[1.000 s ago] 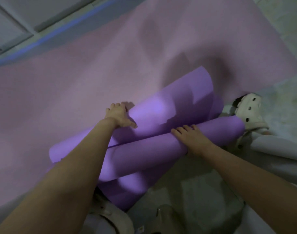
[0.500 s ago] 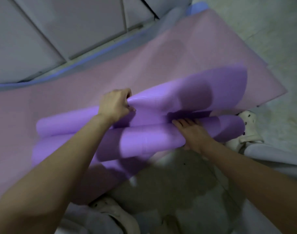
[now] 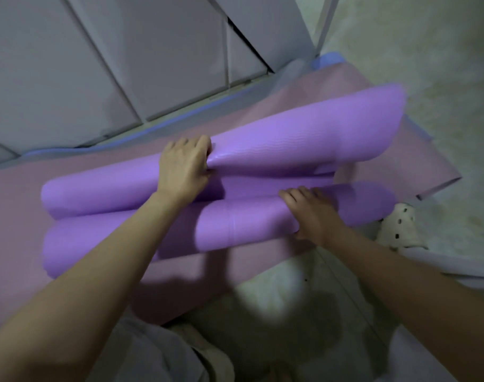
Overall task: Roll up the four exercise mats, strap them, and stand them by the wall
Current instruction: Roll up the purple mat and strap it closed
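Finding 1. A pink mat point(image 3: 20, 216) lies flat on the pale floor point(image 3: 428, 64) and carries the work. Its far edge runs along the panelled wall point(image 3: 97, 64). A blue mat point(image 3: 329, 62) shows beneath it as a thin strip at that edge.

Finding 2. The purple mat point(image 3: 290, 133) lies on top of the pink mat, partly rolled. Its long axis runs left to right, with the right end somewhat farther away. The open ends point left and right, and neither end points at the wall.

Finding 3. The roll point(image 3: 221, 227) is the near part of the purple mat. The slack sheet bulges up on its far side, between the roll and the wall.

Finding 4. The right hand point(image 3: 315, 213) sits on the roll, right of its middle. Its fingers point(image 3: 290, 194) arch over the top and the thumb is tucked against the near side, so the hand holds the roll.

Finding 5. The left hand point(image 3: 184, 166) is the farther one, beyond the roll. Its fingers are clenched on a gathered pleat of the slack sheet. The left end of the roll is unheld.

Finding 6. A perforated shoe point(image 3: 400, 230) lies just beside the right end of the roll.

Assessment: rolling is in progress. The next turn must run away from the person, across the axis and into the slack. The slack probably needs pulling flat first, or the roll may wind crooked.
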### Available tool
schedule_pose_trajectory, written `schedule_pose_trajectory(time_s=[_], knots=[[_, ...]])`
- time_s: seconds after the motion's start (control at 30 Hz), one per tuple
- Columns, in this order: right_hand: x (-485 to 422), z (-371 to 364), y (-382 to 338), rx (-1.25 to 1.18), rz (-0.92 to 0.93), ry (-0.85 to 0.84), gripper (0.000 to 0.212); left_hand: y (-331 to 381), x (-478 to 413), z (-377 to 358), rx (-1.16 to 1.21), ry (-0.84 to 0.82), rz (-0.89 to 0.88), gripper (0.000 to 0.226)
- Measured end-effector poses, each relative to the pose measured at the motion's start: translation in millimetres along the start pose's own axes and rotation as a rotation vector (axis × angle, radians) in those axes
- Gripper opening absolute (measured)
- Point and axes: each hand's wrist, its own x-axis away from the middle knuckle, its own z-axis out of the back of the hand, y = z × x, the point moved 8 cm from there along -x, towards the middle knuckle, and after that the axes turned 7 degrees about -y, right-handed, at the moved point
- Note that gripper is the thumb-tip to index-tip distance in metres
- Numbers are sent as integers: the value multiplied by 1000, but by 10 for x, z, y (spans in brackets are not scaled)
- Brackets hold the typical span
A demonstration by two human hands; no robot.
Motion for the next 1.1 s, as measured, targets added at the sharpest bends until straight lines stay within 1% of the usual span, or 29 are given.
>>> schedule_pose_trajectory(time_s=[0.07, 0.1, 0.2, 0.27, 0.37, 0.43, 0.47, 0.5, 0.57, 0.67, 0.77, 0.8, 0.87, 0.93, 1.03, 1.1], knots=[[76, -67, -17, 28, -8, 23, 105, -7, 78, -173, 13, -67, 28, 50], [119, -122, -24, 27, -15, 15, 106, -15, 110, -269, 26, -114, 63, 52], [262, -339, -36, 19, -21, -28, 108, 50, 252, -604, 64, -313, 129, 45], [328, -432, -38, 40, -24, -26, 108, 206, 438, -841, 120, -439, 92, 44], [327, -417, 20, 49, -55, -18, 108, 533, 776, -1087, 254, -528, 29, 37], [313, -354, 36, 44, -84, -42, 109, 678, 929, -1136, 315, -513, 32, 36], [316, -311, 39, 50, -111, -74, 107, 728, 973, -1133, 331, -497, 39, 40], [325, -297, 33, 58, -133, -144, 105, 780, 1004, -1124, 333, -495, 37, 47], [348, -293, 5, 55, -130, -193, 96, 884, 1081, -1139, 267, -556, 7, 69], [389, -263, 4, 29, -123, -208, 90, 1019, 1171, -1153, 136, -629, -19, 88], [409, -175, -75, -23, -72, -217, 86, 1112, 1229, -1088, 29, -568, -47, 110], [403, -174, -95, -45, -53, -223, 84, 1116, 1247, -1074, 12, -539, -52, 114], [427, -153, -107, -82, -44, -280, 83, 1173, 1286, -1056, -21, -496, -91, 118], [453, -165, -110, -113, -42, -368, 85, 1289, 1344, -1018, -61, -456, -172, 119], [481, -182, -123, -138, -22, -471, 84, 1407, 1440, -1000, -86, -420, -211, 105], [500, -182, -122, -182, -18, -541, 83, 1417, 1465, -990, -79, -431, -213, 107]])
